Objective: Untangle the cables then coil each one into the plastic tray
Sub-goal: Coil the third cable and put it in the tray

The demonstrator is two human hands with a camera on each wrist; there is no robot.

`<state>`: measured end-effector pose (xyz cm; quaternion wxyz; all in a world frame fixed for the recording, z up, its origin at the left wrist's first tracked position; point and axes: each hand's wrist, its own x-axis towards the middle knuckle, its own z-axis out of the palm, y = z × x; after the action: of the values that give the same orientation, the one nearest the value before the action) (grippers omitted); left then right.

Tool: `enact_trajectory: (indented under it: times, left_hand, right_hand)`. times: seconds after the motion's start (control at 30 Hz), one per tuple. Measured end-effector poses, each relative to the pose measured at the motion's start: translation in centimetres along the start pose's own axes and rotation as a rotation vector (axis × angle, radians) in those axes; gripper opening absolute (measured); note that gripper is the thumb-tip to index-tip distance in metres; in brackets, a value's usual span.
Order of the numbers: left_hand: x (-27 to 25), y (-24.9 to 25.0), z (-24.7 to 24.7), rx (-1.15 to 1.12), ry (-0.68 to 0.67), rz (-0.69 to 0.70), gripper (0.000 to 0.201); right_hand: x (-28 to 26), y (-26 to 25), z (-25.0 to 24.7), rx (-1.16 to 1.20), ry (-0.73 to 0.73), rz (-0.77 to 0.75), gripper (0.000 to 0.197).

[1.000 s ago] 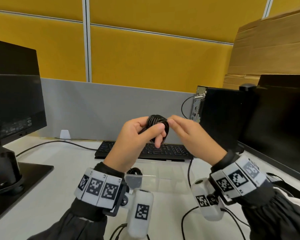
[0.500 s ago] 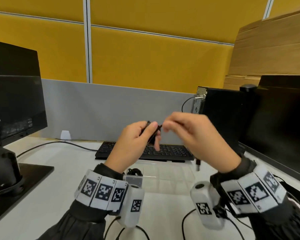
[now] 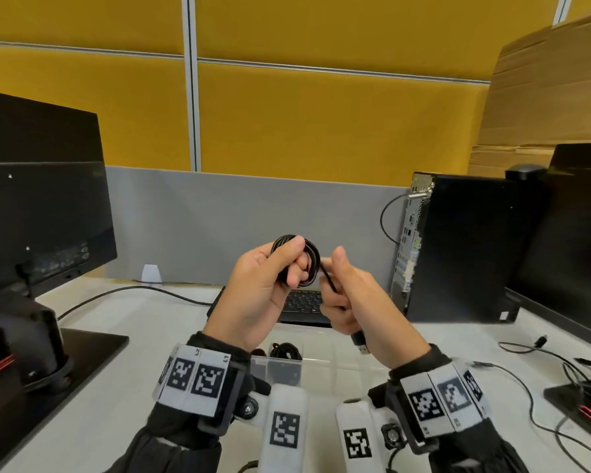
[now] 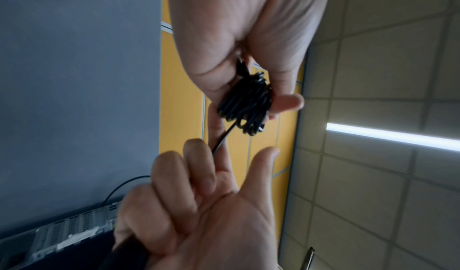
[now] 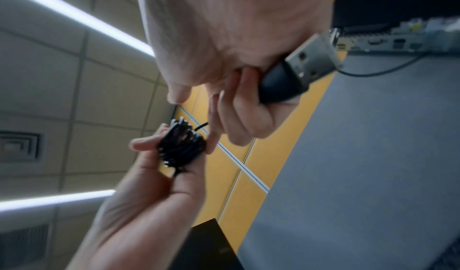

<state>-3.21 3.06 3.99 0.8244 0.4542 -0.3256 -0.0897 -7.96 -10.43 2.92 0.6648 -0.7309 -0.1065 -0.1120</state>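
Above desk, cable coil between left fingers

The right hand curls its fingers round a black USB plug, whose metal end juts out toward the wrist. Below it, the left hand pinches a tight black cable coil; a short strand runs from coil to right fingers.

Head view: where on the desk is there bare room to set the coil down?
Bare desk lies between the left monitor base and the plastic tray. The right side, by loose cables, is crowded. A coiled cable already sits in the tray.
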Motion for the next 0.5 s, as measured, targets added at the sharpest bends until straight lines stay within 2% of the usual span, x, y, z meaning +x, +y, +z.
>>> enact_trajectory:
  times: [0.07,0.27,0.5]
  left_hand:
    - [0.3,-0.6,0.0,-0.031,0.014,-0.049,0.022]
    - [0.7,-1.2,-0.2,0.050,-0.006,-0.120,0.025]
    - [0.0,-0.5,0.4,0.370,-0.060,-0.084,0.027]
  right_hand:
    - [0.1,0.0,0.3,0.000,0.004,-0.006,0.036]
    - [0.8,0.6,-0.2,0.014,0.072,0.012,0.041]
    - [0.6,0.5,-0.7,0.030,0.095,-0.010,0.032]
